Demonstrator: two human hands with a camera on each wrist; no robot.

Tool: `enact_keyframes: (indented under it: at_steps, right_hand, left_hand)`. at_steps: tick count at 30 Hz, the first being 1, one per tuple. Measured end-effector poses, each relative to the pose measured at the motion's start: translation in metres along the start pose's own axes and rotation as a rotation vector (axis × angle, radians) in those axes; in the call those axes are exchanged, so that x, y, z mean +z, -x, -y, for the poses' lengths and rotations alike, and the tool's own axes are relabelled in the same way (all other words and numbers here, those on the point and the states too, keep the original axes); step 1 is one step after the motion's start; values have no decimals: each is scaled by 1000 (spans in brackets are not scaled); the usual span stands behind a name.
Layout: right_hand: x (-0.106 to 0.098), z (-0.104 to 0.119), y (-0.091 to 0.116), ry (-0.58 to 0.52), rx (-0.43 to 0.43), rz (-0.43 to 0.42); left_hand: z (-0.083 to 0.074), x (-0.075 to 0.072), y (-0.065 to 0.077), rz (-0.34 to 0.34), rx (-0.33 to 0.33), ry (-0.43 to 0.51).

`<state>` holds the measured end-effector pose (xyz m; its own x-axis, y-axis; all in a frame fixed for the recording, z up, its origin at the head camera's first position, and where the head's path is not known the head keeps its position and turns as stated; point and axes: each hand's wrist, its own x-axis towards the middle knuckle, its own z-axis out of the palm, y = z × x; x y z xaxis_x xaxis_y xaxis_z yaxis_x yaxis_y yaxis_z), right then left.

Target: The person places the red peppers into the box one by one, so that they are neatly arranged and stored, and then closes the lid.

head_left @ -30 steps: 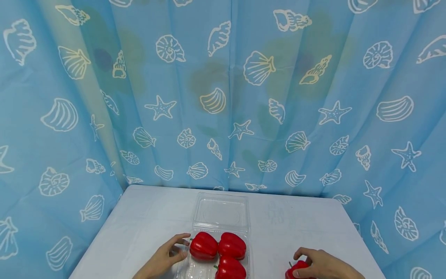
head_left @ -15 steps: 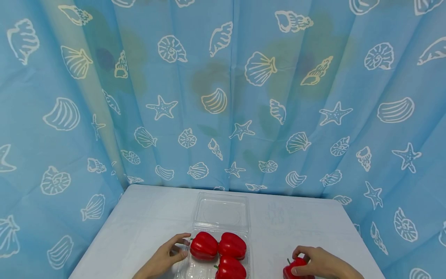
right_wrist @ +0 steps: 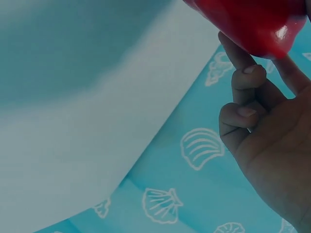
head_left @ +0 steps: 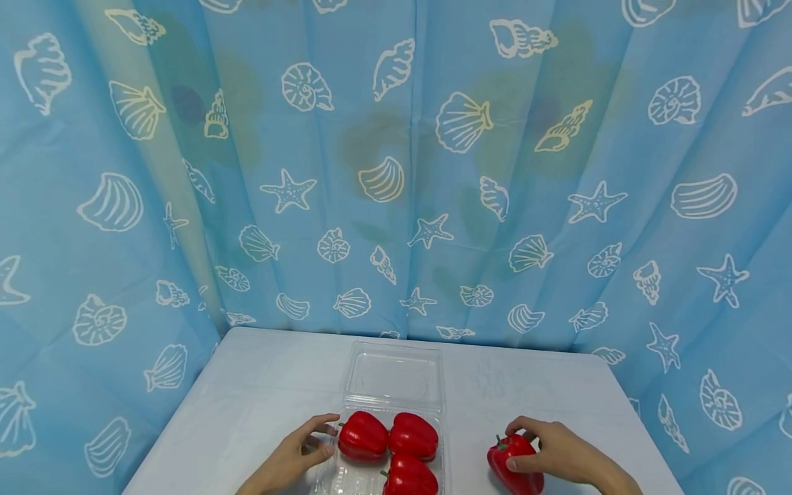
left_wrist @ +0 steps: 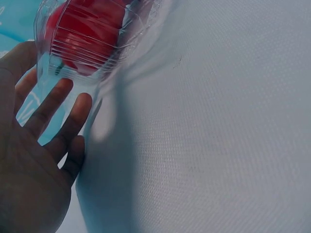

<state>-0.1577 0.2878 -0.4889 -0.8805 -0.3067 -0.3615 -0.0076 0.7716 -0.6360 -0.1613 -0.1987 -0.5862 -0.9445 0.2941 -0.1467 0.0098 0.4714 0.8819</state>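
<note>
My right hand [head_left: 559, 450] pinches a red bell pepper [head_left: 510, 462] with a green stem, right of the container in the head view. In the right wrist view the same red bell pepper [right_wrist: 257, 24] sits between thumb and fingers, with the lower fingers curled. At the left side of a clear plastic clamshell container [head_left: 361, 478], my left hand [head_left: 295, 454] has its fingers spread, fingertips right at the wall. Three red bell peppers lie in it: one back left [head_left: 362, 436], one back right [head_left: 413, 436], one in front [head_left: 410, 476]. The left wrist view shows the left fingers [left_wrist: 80, 111] relaxed beside the clear wall [left_wrist: 85, 56].
The container's lid [head_left: 394, 375] lies folded back toward the far edge of the white-covered table [head_left: 278, 371]. Behind and on both sides hangs a blue curtain [head_left: 396, 206] with white shell and starfish prints.
The right hand has moved the held bell pepper left and slightly away from the person, showing more of it in the head view. My left hand and the container stay put.
</note>
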Motion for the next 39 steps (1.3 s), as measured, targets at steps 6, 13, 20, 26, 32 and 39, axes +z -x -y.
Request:
enact_keyframes:
  at_steps: [6,13,20,26,32,39]
  right_hand:
    - [-4,21,-2,-10,-50,-15]
    - [-2,53,-11,-10,-83,-54]
    - [5,79,-22,-43,-224,-42]
    - [15,101,-30,-47,-299,-46]
    - [26,118,-37,-30,-327,-47]
    - [40,137,-46,-33,-373,-37]
  left_hand:
    - [-1,0,1,4,-3,-6]
    - [-1,1,1,7,-6,-10]
    - [-2,1,2,7,-18,-6]
    - [-3,0,4,4,-13,4]
    - [-2,0,4,11,-12,8]
    - [0,-1,3,17,-13,0]
